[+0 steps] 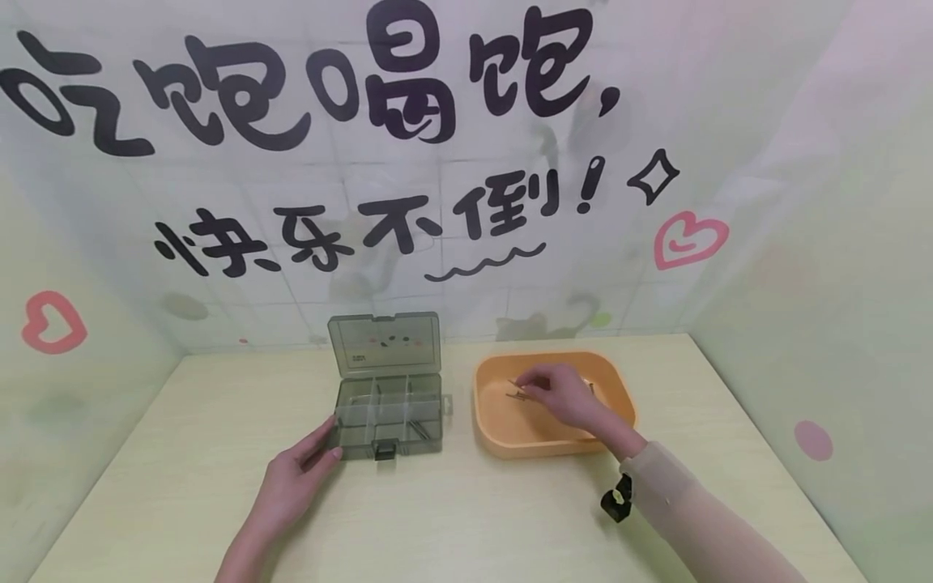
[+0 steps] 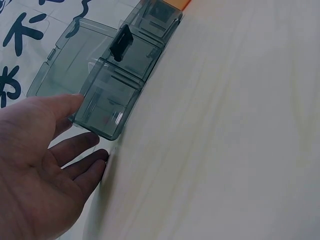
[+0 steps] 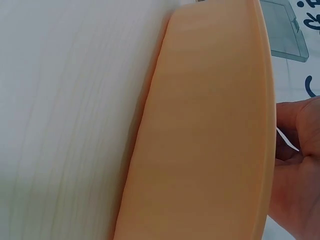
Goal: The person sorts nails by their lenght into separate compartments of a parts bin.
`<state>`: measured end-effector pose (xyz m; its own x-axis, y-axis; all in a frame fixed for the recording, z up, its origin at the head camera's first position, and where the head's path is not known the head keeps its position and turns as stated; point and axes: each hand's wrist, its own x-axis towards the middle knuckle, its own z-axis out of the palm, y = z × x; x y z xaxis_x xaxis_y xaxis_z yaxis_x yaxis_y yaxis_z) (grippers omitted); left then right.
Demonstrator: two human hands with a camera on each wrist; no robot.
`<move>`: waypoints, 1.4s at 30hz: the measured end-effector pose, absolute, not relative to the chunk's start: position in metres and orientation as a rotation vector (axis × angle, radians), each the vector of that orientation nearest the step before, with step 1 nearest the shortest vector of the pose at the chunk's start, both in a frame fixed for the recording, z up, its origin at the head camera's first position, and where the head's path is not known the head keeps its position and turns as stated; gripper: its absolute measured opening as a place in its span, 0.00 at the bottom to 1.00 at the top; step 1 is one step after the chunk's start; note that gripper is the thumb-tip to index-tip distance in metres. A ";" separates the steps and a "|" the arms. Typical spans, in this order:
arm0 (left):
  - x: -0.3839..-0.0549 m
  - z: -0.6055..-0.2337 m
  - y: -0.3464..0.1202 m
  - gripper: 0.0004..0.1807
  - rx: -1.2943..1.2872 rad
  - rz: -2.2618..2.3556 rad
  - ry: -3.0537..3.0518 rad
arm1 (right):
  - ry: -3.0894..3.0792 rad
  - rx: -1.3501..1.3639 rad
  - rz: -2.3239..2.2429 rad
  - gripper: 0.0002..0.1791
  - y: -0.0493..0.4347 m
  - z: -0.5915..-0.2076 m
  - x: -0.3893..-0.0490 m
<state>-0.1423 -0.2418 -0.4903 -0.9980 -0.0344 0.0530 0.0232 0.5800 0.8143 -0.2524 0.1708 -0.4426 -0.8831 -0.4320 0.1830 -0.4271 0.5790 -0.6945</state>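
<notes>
My left hand (image 1: 295,478) rests against the left side of a grey see-through compartment box (image 1: 389,444), thumb and fingers fairly straight. In the left wrist view, the thumb of the left hand (image 2: 45,160) touches the box (image 2: 107,112) while the other fingers stay loose beside it. The box lid (image 1: 386,344) stands raised, and thin dark pieces (image 1: 419,429) lie in a front right compartment. Over the orange tray (image 1: 510,447), my right hand (image 1: 564,394) pinches a thin nail-like metal piece (image 1: 514,384); similar ones show just below. In the right wrist view, the tray wall (image 3: 210,120) hides the fingertips.
Box and tray stand side by side on a pale wood-grain table (image 1: 437,518), a small gap between them. Behind them rises a white wall (image 1: 452,308) with large black characters. Pale side walls (image 1: 816,348) bound the table. A black strap piece (image 1: 618,498) hangs at the right sleeve.
</notes>
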 end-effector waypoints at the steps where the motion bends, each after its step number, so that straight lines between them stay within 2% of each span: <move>1: -0.142 -0.490 -0.242 0.32 0.009 -1.410 -2.737 | 2.781 -0.754 -1.226 0.06 0.170 -0.442 -0.252; 42: -0.142 -0.489 -0.242 0.32 0.005 -1.434 -2.725 | 2.627 -0.765 -1.333 0.09 0.104 -0.441 -0.239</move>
